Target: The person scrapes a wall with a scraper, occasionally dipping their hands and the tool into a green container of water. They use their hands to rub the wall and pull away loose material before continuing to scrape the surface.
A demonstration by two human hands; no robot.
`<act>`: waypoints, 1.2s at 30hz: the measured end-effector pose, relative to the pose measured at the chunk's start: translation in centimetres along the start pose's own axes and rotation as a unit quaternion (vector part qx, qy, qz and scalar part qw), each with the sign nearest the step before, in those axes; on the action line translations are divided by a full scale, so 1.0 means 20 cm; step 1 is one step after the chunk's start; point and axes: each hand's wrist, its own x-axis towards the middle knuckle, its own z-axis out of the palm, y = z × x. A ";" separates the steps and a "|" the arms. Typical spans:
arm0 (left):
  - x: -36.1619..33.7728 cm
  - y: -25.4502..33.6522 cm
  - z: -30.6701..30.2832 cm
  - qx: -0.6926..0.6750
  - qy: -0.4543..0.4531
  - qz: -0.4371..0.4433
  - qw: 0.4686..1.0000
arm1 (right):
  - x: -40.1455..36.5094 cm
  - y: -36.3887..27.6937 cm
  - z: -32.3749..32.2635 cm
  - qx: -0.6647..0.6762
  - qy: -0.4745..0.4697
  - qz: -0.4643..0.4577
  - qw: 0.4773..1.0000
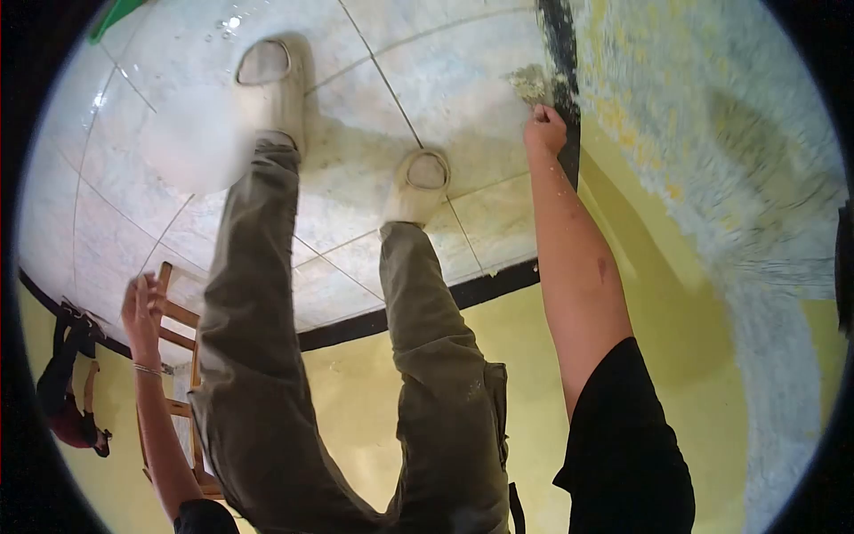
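My right hand [545, 131] is closed around the handle of a putty knife [528, 83], its blade spotted with yellowish scrapings. The blade lies close to the black baseboard [560, 53] at the foot of the wall. Most of the handle is hidden in my fingers. At the left, my left hand [142, 311] hangs with its fingers loosely apart and holds nothing. It overlaps a wooden chair-like frame [181, 313] in this view.
Beside my right arm, the yellow wall [658, 303] has a large patch of scraped paint [712, 116]. My shoes [271, 98] stand on pale floor tiles [356, 125]. Another person [69, 400] is at the far left. A green object [114, 18] shows at the top left.
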 end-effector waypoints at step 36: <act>0.46 2.15 0.42 0.350 -0.077 0.495 0.791 | 0.03 -1.59 -0.31 0.060 -0.088 -0.420 0.901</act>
